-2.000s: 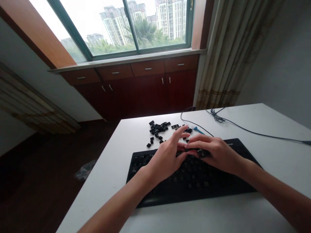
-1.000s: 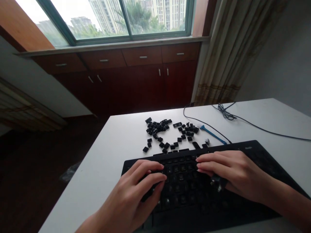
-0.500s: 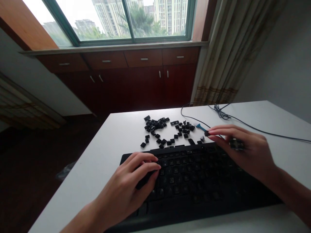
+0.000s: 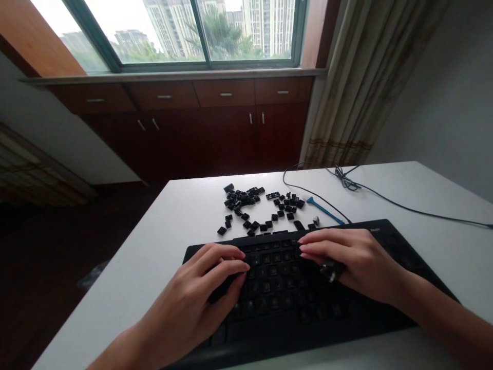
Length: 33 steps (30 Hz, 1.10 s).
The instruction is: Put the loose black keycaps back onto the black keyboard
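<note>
Black keyboard (image 4: 277,290) flat before us. Our left hand (image 4: 206,280) at its left end — fingers curled, grip unclear. Keycaps (image 4: 246,199) scattered beyond. Right hand (image 4: 356,254) clasps dark piece (image 4: 331,269), fingertips at back rows — seemingly keycap work; calls for exact placement.

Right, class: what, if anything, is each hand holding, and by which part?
The right hand holds a small dark piece, one end sticking out; the gripped part is hidden. For the left hand, it cannot be told.
</note>
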Tool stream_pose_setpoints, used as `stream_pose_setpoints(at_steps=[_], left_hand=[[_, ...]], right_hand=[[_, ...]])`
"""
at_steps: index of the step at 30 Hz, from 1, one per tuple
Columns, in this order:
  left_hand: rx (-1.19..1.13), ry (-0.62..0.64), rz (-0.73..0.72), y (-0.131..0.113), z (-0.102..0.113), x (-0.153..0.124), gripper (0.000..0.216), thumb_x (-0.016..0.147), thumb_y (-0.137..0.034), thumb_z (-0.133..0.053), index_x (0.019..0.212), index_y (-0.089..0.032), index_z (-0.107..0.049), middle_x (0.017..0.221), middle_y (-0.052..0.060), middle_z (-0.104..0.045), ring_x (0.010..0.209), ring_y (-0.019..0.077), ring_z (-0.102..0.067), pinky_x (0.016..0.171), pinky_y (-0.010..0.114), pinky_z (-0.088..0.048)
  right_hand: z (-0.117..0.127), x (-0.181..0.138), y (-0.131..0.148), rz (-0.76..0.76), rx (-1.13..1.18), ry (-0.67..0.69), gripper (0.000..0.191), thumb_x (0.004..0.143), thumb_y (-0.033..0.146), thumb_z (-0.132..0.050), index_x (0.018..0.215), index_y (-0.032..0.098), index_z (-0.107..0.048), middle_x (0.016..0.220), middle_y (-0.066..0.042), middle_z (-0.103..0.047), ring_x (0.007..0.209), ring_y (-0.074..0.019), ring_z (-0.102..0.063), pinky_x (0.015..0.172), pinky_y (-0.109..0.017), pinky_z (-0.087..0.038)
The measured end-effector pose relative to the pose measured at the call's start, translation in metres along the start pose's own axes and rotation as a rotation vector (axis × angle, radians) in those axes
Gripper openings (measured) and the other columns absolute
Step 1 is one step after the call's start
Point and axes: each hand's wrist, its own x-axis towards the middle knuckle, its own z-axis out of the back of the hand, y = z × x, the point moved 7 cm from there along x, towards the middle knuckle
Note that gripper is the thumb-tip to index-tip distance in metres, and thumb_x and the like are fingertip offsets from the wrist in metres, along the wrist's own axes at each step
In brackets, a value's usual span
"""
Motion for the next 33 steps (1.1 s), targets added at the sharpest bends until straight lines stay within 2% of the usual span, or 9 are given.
stream_pose_setpoints(at_steps=[10, 14, 16, 18, 20, 22, 25, 29, 33], left_hand=[[0.007, 0.011, 0.018, 0.0, 0.0, 0.003, 0.027, 0.09, -0.007, -0.059, 0.112, -0.023, -0.063, 0.117, 0.007, -0.06, 0.106, 0.0196, -0.057, 0.088, 0.033, -0.052], [0.007, 0.013, 0.026, 0.001, -0.001, 0.002, 0.026, 0.09, -0.008, -0.059, 0.111, -0.023, -0.063, 0.118, 0.008, -0.06, 0.106, 0.0201, -0.057, 0.088, 0.033, -0.051], [0.007, 0.012, 0.026, 0.001, -0.001, 0.002, 0.026, 0.09, -0.009, -0.059, 0.112, -0.023, -0.063, 0.118, 0.008, -0.06, 0.107, 0.0203, -0.057, 0.089, 0.033, -0.051], [0.004, 0.011, 0.025, 0.001, -0.001, 0.001, 0.025, 0.091, -0.009, -0.058, 0.111, -0.023, -0.063, 0.119, 0.008, -0.059, 0.107, 0.0205, -0.057, 0.088, 0.034, -0.052], [0.0, 0.007, 0.023, 0.001, -0.001, 0.001, 0.024, 0.091, -0.01, -0.058, 0.111, -0.023, -0.063, 0.119, 0.008, -0.06, 0.107, 0.0206, -0.057, 0.088, 0.034, -0.052], [-0.006, 0.005, 0.02, 0.0, -0.001, 0.002, 0.024, 0.091, -0.01, -0.057, 0.11, -0.023, -0.063, 0.118, 0.008, -0.06, 0.106, 0.0204, -0.057, 0.088, 0.034, -0.052], [-0.014, 0.0, 0.013, -0.001, 0.0, 0.003, 0.023, 0.091, -0.01, -0.057, 0.109, -0.022, -0.063, 0.116, 0.007, -0.06, 0.105, 0.0204, -0.057, 0.088, 0.035, -0.052], [-0.025, 0.008, 0.021, -0.001, 0.0, 0.002, 0.022, 0.092, -0.011, -0.055, 0.11, -0.023, -0.062, 0.116, 0.008, -0.06, 0.105, 0.0206, -0.056, 0.088, 0.037, -0.052], [-0.041, 0.008, 0.024, -0.001, -0.001, 0.002, 0.021, 0.093, -0.012, -0.054, 0.11, -0.023, -0.062, 0.116, 0.008, -0.059, 0.105, 0.0207, -0.056, 0.088, 0.038, -0.052]], right_hand=[[-0.008, 0.001, 0.005, -0.02, -0.038, 0.164, 0.048, 0.073, -0.004, -0.053, 0.113, 0.018, -0.068, 0.121, -0.006, -0.07, 0.102, -0.0206, -0.07, 0.088, -0.031, -0.057], [-0.007, 0.002, 0.008, -0.026, -0.031, 0.179, 0.037, 0.082, 0.001, -0.055, 0.112, 0.02, -0.067, 0.123, -0.008, -0.068, 0.1, -0.0211, -0.069, 0.084, -0.033, -0.057], [-0.001, 0.005, 0.009, -0.062, 0.042, 0.103, 0.021, 0.088, 0.011, -0.06, 0.105, 0.021, -0.068, 0.111, -0.007, -0.071, 0.089, -0.0189, -0.069, 0.077, -0.031, -0.057], [0.011, 0.011, 0.008, -0.152, 0.196, -0.063, 0.002, 0.089, 0.022, -0.066, 0.087, 0.021, -0.065, 0.085, -0.003, -0.069, 0.07, -0.0151, -0.064, 0.062, -0.027, -0.053], [0.024, 0.017, 0.005, -0.28, 0.417, -0.261, 0.026, 0.093, 0.03, -0.063, 0.069, 0.021, -0.054, 0.062, 0.002, -0.055, 0.053, -0.0115, -0.052, 0.048, -0.025, -0.043], [0.027, 0.03, 0.005, -0.385, 0.64, -0.367, 0.041, 0.099, 0.036, -0.053, 0.061, 0.021, -0.047, 0.054, 0.004, -0.044, 0.048, -0.0104, -0.043, 0.044, -0.025, -0.036], [0.012, 0.059, 0.015, -0.396, 0.83, -0.277, 0.045, 0.097, 0.043, -0.055, 0.059, 0.02, -0.048, 0.054, 0.003, -0.045, 0.049, -0.0105, -0.044, 0.046, -0.026, -0.035], [-0.007, 0.07, 0.007, -0.381, 1.063, -0.466, 0.058, 0.096, 0.051, -0.053, 0.05, 0.022, -0.03, 0.042, 0.008, -0.028, 0.037, -0.0078, -0.028, 0.038, -0.026, -0.024], [-0.032, 0.064, 0.0, -0.439, 0.976, -0.391, 0.06, 0.095, 0.049, -0.056, 0.046, 0.021, -0.035, 0.04, 0.007, -0.033, 0.037, -0.0071, -0.027, 0.038, -0.026, -0.022]])
